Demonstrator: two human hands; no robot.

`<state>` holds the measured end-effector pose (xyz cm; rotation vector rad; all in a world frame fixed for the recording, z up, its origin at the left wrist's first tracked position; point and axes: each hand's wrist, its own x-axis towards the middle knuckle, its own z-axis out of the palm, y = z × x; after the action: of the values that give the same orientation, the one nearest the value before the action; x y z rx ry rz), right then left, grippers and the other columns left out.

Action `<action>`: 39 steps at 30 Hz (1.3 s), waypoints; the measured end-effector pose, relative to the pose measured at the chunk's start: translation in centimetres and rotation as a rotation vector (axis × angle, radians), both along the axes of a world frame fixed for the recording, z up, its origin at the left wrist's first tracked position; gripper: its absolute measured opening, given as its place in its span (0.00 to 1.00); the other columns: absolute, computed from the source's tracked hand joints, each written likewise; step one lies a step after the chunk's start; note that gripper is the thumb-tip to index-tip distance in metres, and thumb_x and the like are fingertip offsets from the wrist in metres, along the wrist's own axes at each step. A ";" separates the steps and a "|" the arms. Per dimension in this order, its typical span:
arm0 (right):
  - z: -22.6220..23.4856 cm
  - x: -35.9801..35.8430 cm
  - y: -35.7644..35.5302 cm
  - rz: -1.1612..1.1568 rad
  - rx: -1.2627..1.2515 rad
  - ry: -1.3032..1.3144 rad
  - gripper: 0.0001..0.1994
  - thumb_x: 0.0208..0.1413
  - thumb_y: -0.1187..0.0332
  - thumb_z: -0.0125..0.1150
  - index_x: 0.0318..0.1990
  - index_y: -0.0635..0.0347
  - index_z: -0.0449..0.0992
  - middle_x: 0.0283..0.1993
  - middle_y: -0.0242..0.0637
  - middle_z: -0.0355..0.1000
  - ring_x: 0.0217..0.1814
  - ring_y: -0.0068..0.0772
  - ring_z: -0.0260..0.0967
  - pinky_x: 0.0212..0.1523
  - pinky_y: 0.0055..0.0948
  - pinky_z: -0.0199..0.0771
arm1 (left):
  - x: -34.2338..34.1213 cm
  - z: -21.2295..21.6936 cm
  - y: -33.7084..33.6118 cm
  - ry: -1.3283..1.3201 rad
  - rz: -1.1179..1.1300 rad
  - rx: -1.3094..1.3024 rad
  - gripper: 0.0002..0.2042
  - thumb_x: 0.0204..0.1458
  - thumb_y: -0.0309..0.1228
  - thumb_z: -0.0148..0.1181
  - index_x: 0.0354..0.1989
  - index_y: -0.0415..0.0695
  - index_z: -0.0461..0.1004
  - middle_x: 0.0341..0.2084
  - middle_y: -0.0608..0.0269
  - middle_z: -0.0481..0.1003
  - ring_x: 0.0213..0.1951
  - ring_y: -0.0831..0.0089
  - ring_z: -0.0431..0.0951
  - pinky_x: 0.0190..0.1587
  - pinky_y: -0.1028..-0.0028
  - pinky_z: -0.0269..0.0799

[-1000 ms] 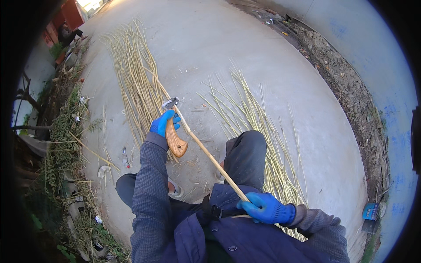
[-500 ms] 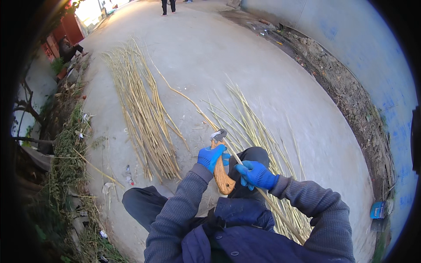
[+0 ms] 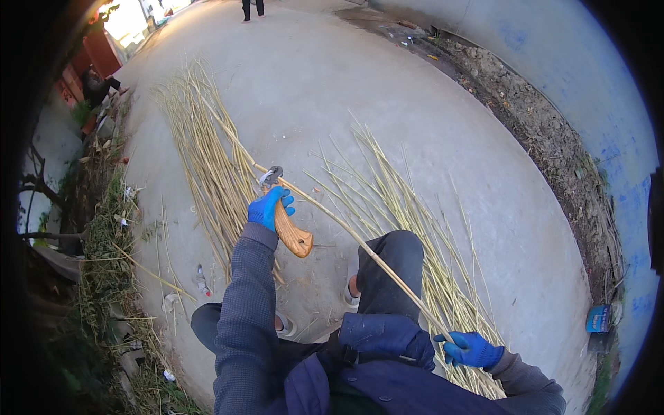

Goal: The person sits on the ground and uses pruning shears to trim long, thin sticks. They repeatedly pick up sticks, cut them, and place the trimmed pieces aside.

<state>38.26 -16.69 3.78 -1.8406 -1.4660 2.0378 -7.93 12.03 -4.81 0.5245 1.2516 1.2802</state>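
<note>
My left hand (image 3: 268, 209), in a blue glove, is closed round a curved wooden-handled tool (image 3: 293, 237). The tool's grey metal head sits against a long tan stalk (image 3: 366, 250), which slants from the far left down to my right side. Near the stalk's lower end, my right hand (image 3: 472, 349), also gloved in blue, grips it beside my right knee. Some of its fingers are curled out of sight. A bundle of dry tan stalks (image 3: 200, 152) lies on the ground beyond my left hand. Paler, greenish stalks (image 3: 408, 207) lie to the right, partly behind my knee.
Concrete pavement (image 3: 311, 104) lies under the stalks. Along the left edge run dry weeds (image 3: 104, 277) and litter; on the right are a dirt strip (image 3: 526, 111) and a pale blue wall (image 3: 581, 76). A blue container (image 3: 597, 319) stands at the lower right. People are visible far off.
My left hand has moved away and leftward with the tool. My right hand has moved down and right with the stalk, so a longer stretch of it now spans between my hands.
</note>
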 end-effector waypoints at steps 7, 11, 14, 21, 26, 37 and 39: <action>-1.7 -10.3 14.2 0.036 0.318 0.151 0.21 0.66 0.57 0.49 0.59 0.62 0.67 0.28 0.32 0.73 0.25 0.21 0.71 0.27 0.25 0.75 | 9.5 0.9 -7.1 -0.102 -0.125 0.020 0.16 0.55 0.34 0.62 0.45 0.33 0.74 0.33 0.49 0.78 0.32 0.63 0.81 0.30 0.68 0.81; -2.8 -15.5 18.0 0.031 0.354 0.118 0.18 0.66 0.57 0.48 0.53 0.61 0.71 0.26 0.35 0.72 0.22 0.28 0.70 0.26 0.28 0.73 | 10.5 1.2 -9.5 -0.034 -0.217 -0.034 0.22 0.55 0.36 0.62 0.52 0.32 0.71 0.42 0.52 0.78 0.35 0.65 0.80 0.33 0.67 0.81; -3.3 -15.0 14.5 0.240 0.750 0.184 0.15 0.66 0.58 0.47 0.46 0.60 0.73 0.25 0.39 0.72 0.22 0.39 0.71 0.27 0.32 0.73 | 4.3 1.0 -8.0 -0.084 -0.080 0.063 0.22 0.53 0.38 0.65 0.50 0.33 0.73 0.34 0.50 0.78 0.32 0.64 0.80 0.34 0.69 0.79; -0.2 0.5 2.1 0.518 0.607 -0.129 0.10 0.63 0.63 0.53 0.43 0.59 0.74 0.23 0.43 0.70 0.23 0.42 0.72 0.28 0.35 0.73 | -8.8 0.7 -4.0 0.023 0.058 0.067 0.21 0.55 0.38 0.63 0.50 0.35 0.73 0.38 0.59 0.77 0.36 0.72 0.78 0.35 0.75 0.77; 0.3 1.0 1.7 0.222 0.296 0.017 0.14 0.64 0.61 0.54 0.49 0.60 0.74 0.25 0.34 0.72 0.23 0.24 0.71 0.29 0.27 0.74 | -4.6 1.6 -4.6 0.062 -0.033 0.016 0.21 0.56 0.37 0.62 0.51 0.34 0.72 0.38 0.54 0.77 0.35 0.68 0.79 0.32 0.71 0.79; -1.6 -8.8 11.0 0.222 0.768 -0.062 0.11 0.63 0.61 0.54 0.44 0.58 0.73 0.23 0.44 0.73 0.21 0.38 0.73 0.22 0.35 0.72 | 10.5 0.3 -10.4 -0.102 -0.302 -0.046 0.19 0.55 0.38 0.63 0.48 0.36 0.75 0.33 0.50 0.78 0.28 0.65 0.79 0.31 0.68 0.79; -2.1 -7.1 7.3 0.267 0.909 -0.127 0.08 0.59 0.63 0.56 0.39 0.57 0.74 0.21 0.51 0.69 0.21 0.51 0.71 0.21 0.41 0.69 | 8.0 -0.8 -8.1 -0.142 -0.213 0.001 0.22 0.54 0.37 0.63 0.52 0.33 0.71 0.41 0.54 0.77 0.38 0.67 0.78 0.36 0.71 0.78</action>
<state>31.18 -9.41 1.68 -1.4242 -2.2339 0.9748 0.05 3.96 -5.60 0.5429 1.0479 1.1180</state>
